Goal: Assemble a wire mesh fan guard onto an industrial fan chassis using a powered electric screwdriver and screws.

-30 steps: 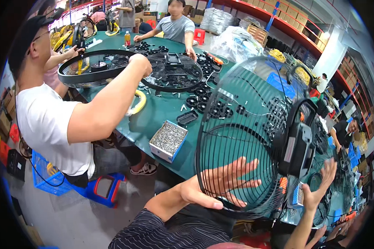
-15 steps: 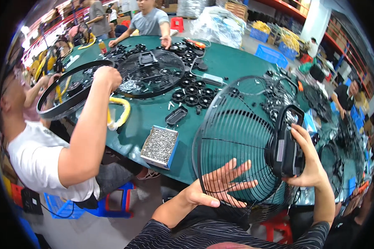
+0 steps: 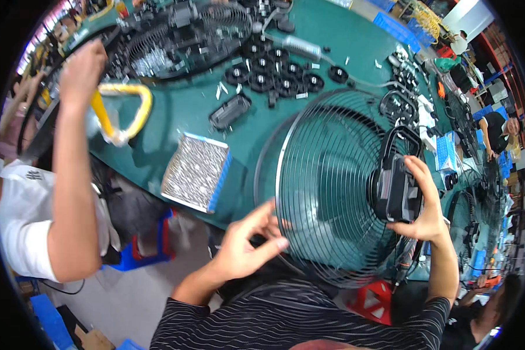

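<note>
A round black wire fan guard (image 3: pixel 326 192) stands tilted in front of me, with a black plastic housing (image 3: pixel 398 189) and loop handle at its hub. My right hand (image 3: pixel 429 216) grips that housing from the right, thumb below and fingers over its upper edge. At the guard's left rim is my left hand (image 3: pixel 245 245), its thumb and fingers apart and the fingertips close to or touching the rim. Left of the guard, an open box of small metal screws or pins (image 3: pixel 197 172) sits at the table edge. Behind it lies a black oblong tray-like part (image 3: pixel 230 111).
Round black knobs or wheels (image 3: pixel 286 81) cluster on the green table (image 3: pixel 356 35). A larger fan guard (image 3: pixel 186 41) with loose parts lies at the back left. A co-worker's arm (image 3: pixel 76 146) and a yellow tube (image 3: pixel 140 111) are left. A red stool (image 3: pixel 370 300) stands below.
My left hand has drawn back leftward from across the guard's wires to its rim, its fingers less spread. My right hand keeps its grip. The view has tipped downward.
</note>
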Motion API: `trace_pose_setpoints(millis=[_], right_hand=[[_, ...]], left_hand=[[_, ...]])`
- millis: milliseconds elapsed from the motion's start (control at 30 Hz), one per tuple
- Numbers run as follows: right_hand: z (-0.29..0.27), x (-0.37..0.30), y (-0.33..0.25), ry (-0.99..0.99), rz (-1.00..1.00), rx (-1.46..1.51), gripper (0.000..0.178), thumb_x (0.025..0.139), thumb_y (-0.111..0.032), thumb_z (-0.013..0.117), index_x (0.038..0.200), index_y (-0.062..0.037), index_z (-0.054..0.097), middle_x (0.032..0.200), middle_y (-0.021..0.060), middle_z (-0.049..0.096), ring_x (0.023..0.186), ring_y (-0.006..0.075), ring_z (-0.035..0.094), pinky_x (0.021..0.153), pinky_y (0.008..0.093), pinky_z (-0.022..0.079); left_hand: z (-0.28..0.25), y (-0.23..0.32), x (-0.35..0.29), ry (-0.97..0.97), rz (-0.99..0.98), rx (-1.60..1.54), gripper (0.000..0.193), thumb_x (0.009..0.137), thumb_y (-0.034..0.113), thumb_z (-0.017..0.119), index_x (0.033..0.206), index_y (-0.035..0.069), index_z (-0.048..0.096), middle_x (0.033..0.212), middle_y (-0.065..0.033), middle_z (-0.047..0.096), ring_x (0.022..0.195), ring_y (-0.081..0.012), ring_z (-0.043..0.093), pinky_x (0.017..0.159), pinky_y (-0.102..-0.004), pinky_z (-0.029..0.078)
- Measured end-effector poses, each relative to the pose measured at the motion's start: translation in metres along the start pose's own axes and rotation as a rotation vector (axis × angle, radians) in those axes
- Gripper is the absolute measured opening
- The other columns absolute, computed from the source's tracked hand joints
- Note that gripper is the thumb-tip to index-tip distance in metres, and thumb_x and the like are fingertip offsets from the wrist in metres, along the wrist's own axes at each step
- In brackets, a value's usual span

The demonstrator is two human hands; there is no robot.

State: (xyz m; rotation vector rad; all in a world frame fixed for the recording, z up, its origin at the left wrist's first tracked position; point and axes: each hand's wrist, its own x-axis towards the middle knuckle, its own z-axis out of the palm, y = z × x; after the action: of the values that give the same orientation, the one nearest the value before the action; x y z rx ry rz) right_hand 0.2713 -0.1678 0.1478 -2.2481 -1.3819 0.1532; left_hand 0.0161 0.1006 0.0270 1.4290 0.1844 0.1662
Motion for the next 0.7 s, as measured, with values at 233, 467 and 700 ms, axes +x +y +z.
trace_pose_setpoints(millis=[233,467,700], right_hand=[[0.026,0.013,0.023,-0.054,0.079,-0.010,0.105,0.047,-0.026,0.084,0.141,-0.0021,0.045,0.143,0.0242,0.041,0.133,0.0394,0.044,0.110,0.0467,0.033],[0.042,0.030,-0.003,-0.133,0.048,-0.057,0.100,0.047,-0.025,0.086,0.138,-0.0047,0.049,0.141,0.0314,0.039,0.129,0.0463,0.045,0.105,0.0520,0.038],[0.053,0.032,0.001,-0.191,0.033,-0.060,0.103,0.046,-0.026,0.087,0.139,-0.0055,0.048,0.139,0.0335,0.039,0.127,0.0478,0.046,0.103,0.0540,0.039]], left_hand=[[-0.032,-0.023,0.031,0.370,0.397,0.767,0.061,0.084,0.021,0.071,0.131,-0.012,0.051,0.128,-0.0276,0.054,0.111,-0.0415,0.056,0.097,-0.0450,0.045],[-0.037,-0.038,0.037,0.276,0.320,0.900,0.062,0.096,0.035,0.047,0.133,-0.015,0.046,0.132,-0.0299,0.054,0.121,-0.0452,0.051,0.105,-0.0513,0.038],[-0.038,-0.037,0.044,0.249,0.335,0.896,0.053,0.079,0.011,0.053,0.125,-0.016,0.053,0.125,-0.0290,0.059,0.118,-0.0439,0.054,0.101,-0.0532,0.041]])
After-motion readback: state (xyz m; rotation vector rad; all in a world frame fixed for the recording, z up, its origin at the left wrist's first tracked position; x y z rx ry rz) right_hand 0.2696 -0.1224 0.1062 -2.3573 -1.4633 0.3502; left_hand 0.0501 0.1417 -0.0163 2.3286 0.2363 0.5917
